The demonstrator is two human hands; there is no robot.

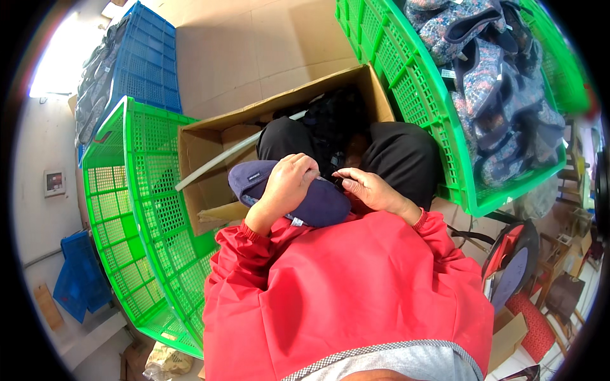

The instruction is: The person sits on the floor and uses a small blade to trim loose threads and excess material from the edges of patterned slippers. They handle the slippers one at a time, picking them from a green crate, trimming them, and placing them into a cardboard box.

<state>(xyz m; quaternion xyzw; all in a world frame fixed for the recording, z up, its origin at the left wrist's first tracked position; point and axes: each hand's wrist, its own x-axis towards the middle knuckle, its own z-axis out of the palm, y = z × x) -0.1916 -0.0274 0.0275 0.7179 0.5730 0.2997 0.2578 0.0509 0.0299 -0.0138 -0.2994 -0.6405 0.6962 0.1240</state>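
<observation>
Clamping the navy fabric piece (332, 204) at mid-frame, the left hand (289, 185) could lose it if its grip loosens, while the right hand (373, 190) pinches what may be thread (337, 175).

At centre, the thin dark thing (336, 176) at the right hand (375, 192) was too small to name; upper centre, shadow obscured the contents (340, 114) of the carton (377, 95), perhaps fabric.

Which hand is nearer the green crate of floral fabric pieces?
Right. The right hand is left of the crate; the left hand is farther left, on navy fabric.
</observation>
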